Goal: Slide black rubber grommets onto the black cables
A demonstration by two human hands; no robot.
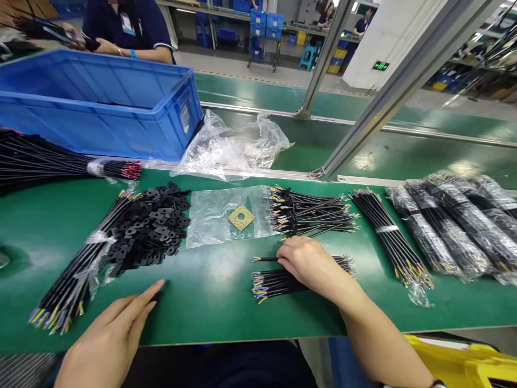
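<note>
My right hand is closed over one short black cable, whose stripped end sticks out to the left. Just below it lies a row of similar cables with coloured wire ends, partly hidden by the hand. Above it, more black cables fan out, several with black clips on them. Near the table's front edge is my left hand, its fingers pressed together around something small and dark that I cannot make out. A heap of small black clips lies beyond it.
A tied cable bundle lies left, another right beside wrapped bundles. A plastic bag bears a yellowish square piece. Behind are a blue crate, crumpled plastic and a metal frame. A person works opposite.
</note>
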